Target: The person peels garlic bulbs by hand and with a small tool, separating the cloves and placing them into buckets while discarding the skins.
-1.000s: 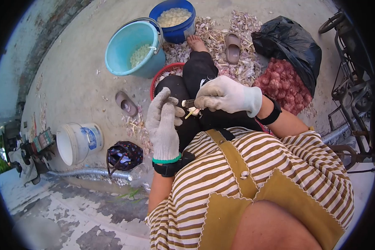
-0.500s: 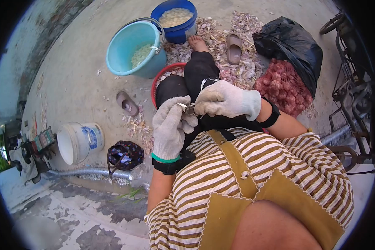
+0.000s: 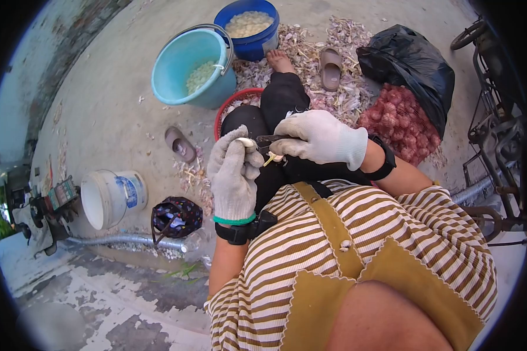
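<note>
My left hand [image 3: 235,164], in a white knit glove with a green cuff, pinches a pale peeled garlic clove [image 3: 246,142] between thumb and fingers. My right hand [image 3: 319,137], gloved too, is closed around a small dark knife [image 3: 267,139] whose blade points at the clove. A thin yellowish strip of peel [image 3: 269,159] hangs below the blade. Both hands are over my dark-trousered lap. Beyond my knees is a red basin [image 3: 221,114] with garlic and skins, partly hidden by my legs.
A turquoise bucket [image 3: 164,70] and a blue bucket [image 3: 268,44] hold peeled cloves. Papery skins [image 3: 345,99], a sandal [image 3: 331,69], a mesh bag of reddish bulbs [image 3: 398,123] and a black plastic bag [image 3: 410,64] lie ahead. A white bucket [image 3: 96,202] lies left; a bicycle [image 3: 489,134] stands right.
The knife and the clove have come apart slightly, with more of the dark blade showing. My left hand has tilted and raised the clove a little; a yellowish peel strip now hangs down.
</note>
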A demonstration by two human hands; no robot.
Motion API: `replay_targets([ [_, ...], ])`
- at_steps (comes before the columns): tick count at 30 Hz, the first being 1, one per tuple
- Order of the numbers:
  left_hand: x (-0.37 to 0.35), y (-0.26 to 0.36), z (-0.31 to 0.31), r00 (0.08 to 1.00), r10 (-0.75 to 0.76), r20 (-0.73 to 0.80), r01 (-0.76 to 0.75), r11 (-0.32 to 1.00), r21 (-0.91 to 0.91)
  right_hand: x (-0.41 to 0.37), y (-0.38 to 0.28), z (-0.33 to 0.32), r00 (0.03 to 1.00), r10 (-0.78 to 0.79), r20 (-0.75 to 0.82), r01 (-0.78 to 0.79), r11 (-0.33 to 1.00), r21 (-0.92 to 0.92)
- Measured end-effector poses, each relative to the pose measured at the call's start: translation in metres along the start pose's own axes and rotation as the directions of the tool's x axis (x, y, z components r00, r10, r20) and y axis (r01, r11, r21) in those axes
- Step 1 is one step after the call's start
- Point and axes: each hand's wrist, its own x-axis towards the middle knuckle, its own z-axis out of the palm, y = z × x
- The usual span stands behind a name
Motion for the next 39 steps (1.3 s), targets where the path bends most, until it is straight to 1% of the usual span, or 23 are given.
replay_targets([
  [6,-0.002,-0.001,0.005,0.999,0.01,-0.049,-0.008,0.999,0.049,0.005,0.003,0.006,0.998,-0.046,-0.032,0.045,0.998,-0.032],
  [9,-0.003,0.001,0.006,0.999,-0.022,-0.05,0.027,0.996,0.085,0.005,0.006,0.007,0.999,-0.039,-0.014,0.038,0.999,-0.022],
  [11,-0.004,0.002,0.005,0.999,-0.031,-0.04,0.035,0.993,0.117,0.004,0.008,0.007,0.996,-0.088,-0.031,0.087,0.996,-0.027],
  [13,-0.004,0.004,0.005,0.999,-0.039,-0.031,0.043,0.988,0.15,0.004,0.008,0.006,0.996,-0.085,-0.015,0.084,0.996,-0.043],
  [15,-0.004,0.005,0.005,0.999,-0.004,-0.034,0.012,0.974,0.227,0.005,0.008,0.006,0.997,-0.082,0.002,0.082,0.995,-0.057],
  [19,-0.003,0.004,0.005,0.999,0.024,-0.039,-0.013,0.966,0.258,0.007,0.011,0.011,0.996,-0.088,-0.014,0.088,0.996,-0.002],
  [21,-0.004,0.006,0.008,0.993,0.094,-0.07,-0.058,0.912,0.407,0.006,0.014,0.015,0.996,-0.089,-0.032,0.089,0.996,0.004],
  [22,-0.004,0.006,0.01,0.993,0.093,-0.07,-0.057,0.912,0.406,0.005,0.014,0.016,1.0,-0.015,-0.015,0.018,0.97,0.241],
  [23,-0.004,0.007,0.011,0.992,0.109,-0.065,-0.072,0.904,0.42,0.005,0.014,0.017,0.998,0.052,0.02,-0.055,0.885,0.463],
  [24,-0.004,0.007,0.012,0.99,0.127,-0.06,-0.088,0.896,0.435,0.004,0.012,0.017,0.998,0.052,0.021,-0.056,0.885,0.462],
  [25,-0.003,0.007,0.01,0.99,0.127,-0.061,-0.088,0.896,0.434,0.004,0.009,0.015,0.987,0.137,0.085,-0.161,0.808,0.567],
  [26,-0.002,0.008,0.007,0.999,0.03,-0.021,-0.023,0.959,0.284,0.005,0.007,0.013,0.965,0.211,0.158,-0.263,0.71,0.653],
  [27,0.0,0.009,0.004,0.998,-0.06,0.035,0.055,0.99,0.131,0.005,0.008,0.012,0.965,0.212,0.158,-0.263,0.712,0.652],
  [28,0.0,0.008,0.001,0.998,-0.061,0.035,0.056,0.99,0.13,0.005,0.01,0.011,0.949,0.252,0.19,-0.312,0.659,0.685],
  [29,-0.002,0.007,-0.003,0.992,-0.079,0.102,0.073,0.995,0.063,0.006,0.011,0.01,0.93,0.29,0.224,-0.359,0.601,0.714],
  [30,-0.003,0.006,-0.006,0.981,-0.092,0.17,0.094,0.996,-0.005,0.008,0.018,0.014,0.939,0.336,0.075,-0.269,0.58,0.769],
  [32,-0.001,0.004,-0.006,0.988,-0.064,0.14,0.073,0.996,-0.055,0.013,0.046,0.02,0.945,0.308,-0.109,-0.149,0.705,0.693],
  [33,-0.001,0.004,-0.007,0.994,-0.037,0.105,0.048,0.994,-0.102,0.011,0.039,0.011,0.933,0.359,-0.02,-0.274,0.747,0.605],
  [34,0.001,0.003,-0.008,0.994,-0.033,0.103,0.043,0.994,-0.101,0.01,0.032,0.006,0.935,0.354,-0.02,-0.271,0.748,0.605],
  [36,0.003,0.0,-0.009,0.999,-0.037,0.04,0.041,0.993,-0.109,0.001,0.02,0.004,0.979,0.193,0.059,-0.202,0.945,0.258],
  [37,0.004,-0.001,-0.008,0.998,-0.038,0.041,0.042,0.993,-0.11,-0.001,0.016,0.008,0.999,0.024,-0.038,-0.019,0.992,0.128],
  [38,0.004,-0.001,-0.006,0.999,-0.043,0.032,0.046,0.994,-0.097,-0.001,0.009,0.009,0.997,0.076,0.001,-0.076,0.991,0.11],
  [39,0.004,-0.001,-0.005,0.999,-0.048,0.023,0.05,0.995,-0.083,0.0,0.003,0.008,0.997,0.076,0.009,-0.077,0.993,0.085],
])
